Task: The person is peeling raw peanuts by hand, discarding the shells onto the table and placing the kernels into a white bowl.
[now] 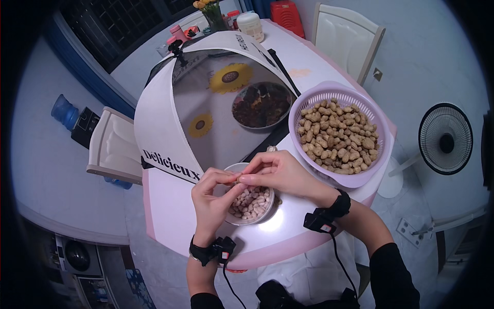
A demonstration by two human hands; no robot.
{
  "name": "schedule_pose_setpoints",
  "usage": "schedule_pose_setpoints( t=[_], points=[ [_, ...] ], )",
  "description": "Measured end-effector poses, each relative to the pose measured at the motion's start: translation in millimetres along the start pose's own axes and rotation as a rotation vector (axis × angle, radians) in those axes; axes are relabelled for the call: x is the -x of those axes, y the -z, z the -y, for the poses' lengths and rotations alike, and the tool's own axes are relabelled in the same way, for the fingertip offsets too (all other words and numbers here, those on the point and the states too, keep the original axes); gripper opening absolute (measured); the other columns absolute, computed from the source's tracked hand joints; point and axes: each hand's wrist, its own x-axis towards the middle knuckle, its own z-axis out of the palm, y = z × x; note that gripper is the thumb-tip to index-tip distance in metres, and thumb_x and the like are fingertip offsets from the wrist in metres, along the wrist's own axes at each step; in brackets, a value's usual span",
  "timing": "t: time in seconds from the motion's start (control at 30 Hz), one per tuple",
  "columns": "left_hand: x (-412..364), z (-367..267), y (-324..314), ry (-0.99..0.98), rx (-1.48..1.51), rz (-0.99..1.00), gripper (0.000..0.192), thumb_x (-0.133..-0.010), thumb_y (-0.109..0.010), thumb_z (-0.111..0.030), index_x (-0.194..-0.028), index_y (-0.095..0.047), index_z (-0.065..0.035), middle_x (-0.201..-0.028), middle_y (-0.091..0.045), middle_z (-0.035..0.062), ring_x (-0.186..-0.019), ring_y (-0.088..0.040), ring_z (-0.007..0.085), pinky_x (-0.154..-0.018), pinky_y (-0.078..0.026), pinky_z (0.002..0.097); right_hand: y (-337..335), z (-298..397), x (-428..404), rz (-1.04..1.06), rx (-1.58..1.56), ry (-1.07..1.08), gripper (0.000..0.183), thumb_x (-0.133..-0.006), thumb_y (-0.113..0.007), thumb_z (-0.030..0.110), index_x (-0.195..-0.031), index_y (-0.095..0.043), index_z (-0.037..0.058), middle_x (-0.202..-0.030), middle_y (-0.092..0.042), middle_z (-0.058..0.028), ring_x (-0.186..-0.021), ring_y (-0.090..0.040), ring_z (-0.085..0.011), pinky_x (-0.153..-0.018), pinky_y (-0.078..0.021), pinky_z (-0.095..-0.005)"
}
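Over a white bowl [270, 206] of shelled peanuts [251, 202], my two hands meet fingertip to fingertip. My left hand [211, 197] pinches with thumb and forefinger from the left. From the right, my right hand [283, 174] does the same. Between the tips is a small peanut [238, 180], almost wholly hidden by the fingers. To the right, a lilac plastic colander [339, 88] holds unshelled peanuts [339, 135]. A few shell pieces [278, 201] lie on the table beside the bowl's right side.
Behind the bowl stands a mesh food cover [154, 119] with sunflower prints over a plate of dark food [262, 106]. Jars [251, 25] and a flower vase [215, 17] line the far table end. Chairs [115, 143] flank the table [173, 216]; a fan heater [445, 139] stands right.
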Motion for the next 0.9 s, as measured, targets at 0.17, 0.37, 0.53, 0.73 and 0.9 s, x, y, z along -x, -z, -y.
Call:
schedule_pose_setpoints(
  t=[0.17, 0.37, 0.53, 0.73, 0.9],
  points=[
    [0.2, -0.1, 1.1, 0.019, 0.03, -0.007, 0.015, -0.071, -0.077, 0.001, -0.084, -0.069, 0.0, -0.085, -0.067, 0.0086, -0.084, -0.062, 0.0171, -0.078, -0.049, 0.0286, -0.5, 6.0, 1.2, 0.012, 0.015, -0.01, 0.022, -0.088, -0.067, 0.012, -0.096, -0.064, -0.0076, -0.088, -0.068, -0.0105, -0.079, -0.065, -0.0091, -0.072, -0.0538, -0.0207],
    [0.5, 3.1, 0.5, 0.038, 0.061, -0.032, 0.015, -0.071, -0.077, 0.001, -0.084, -0.069, 0.0004, -0.085, -0.067, 0.0081, -0.083, -0.061, 0.0163, -0.078, -0.047, 0.0281, -1.3, 8.2, 3.0, 0.037, 0.002, -0.014, 0.021, -0.091, -0.063, 0.011, -0.099, -0.063, -0.0084, -0.091, -0.067, -0.011, -0.083, -0.065, -0.0113, -0.074, -0.054, -0.0219],
    [-0.4, 3.4, -1.1, 0.046, 0.065, -0.047, 0.015, -0.071, -0.076, 0.002, -0.083, -0.069, 0.0006, -0.085, -0.067, 0.008, -0.082, -0.061, 0.0161, -0.077, -0.047, 0.0273, -2.4, 3.6, 2.7, 0.047, -0.016, 0.003, 0.023, -0.094, -0.058, 0.012, -0.105, -0.058, -0.0086, -0.097, -0.065, -0.0133, -0.088, -0.066, -0.0147, -0.079, -0.0543, -0.0238],
    [-0.1, 2.4, 2.8, 0.112, 0.187, -0.048, 0.015, -0.075, -0.074, 0.002, -0.089, -0.067, 0.0016, -0.088, -0.066, 0.0074, -0.085, -0.062, 0.0139, -0.08, -0.048, 0.0262, -3.5, 7.1, 1.2, 0.065, -0.075, 0.004, 0.024, -0.095, -0.056, 0.014, -0.105, -0.057, -0.0077, -0.097, -0.065, -0.0135, -0.092, -0.066, -0.0171, -0.082, -0.055, -0.0253],
    [-2.9, 0.7, 1.3, 0.196, 0.27, -0.048, 0.019, -0.081, -0.07, 0.0, -0.099, -0.065, 0.0027, -0.096, -0.065, 0.0081, -0.091, -0.063, 0.0139, -0.085, -0.049, 0.0267, 1.9, 6.0, -1.9, -0.005, -0.073, -0.041, 0.026, -0.096, -0.055, 0.016, -0.107, -0.056, -0.0072, -0.099, -0.065, -0.0136, -0.093, -0.067, -0.0172, -0.082, -0.0549, -0.0247]
  ],
)
